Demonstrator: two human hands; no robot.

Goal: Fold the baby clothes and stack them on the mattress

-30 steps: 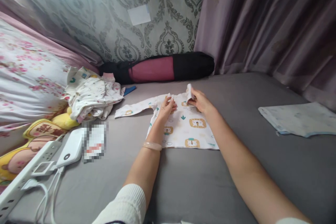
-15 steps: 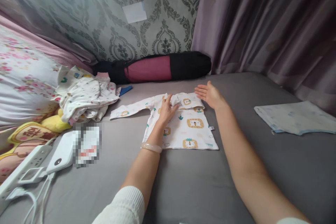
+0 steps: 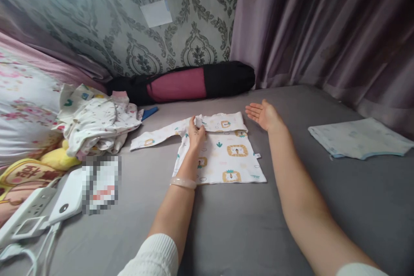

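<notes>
Though grip's unclear, 1 shirt (image 3: 223,155), 2 hands (image 3: 196,134) (image 3: 265,116)

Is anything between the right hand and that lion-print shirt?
Nothing visible blocks the right hand: only a strip of gray sheet separates it from the lion-print shirt. The left hand is outside that gap.
</notes>
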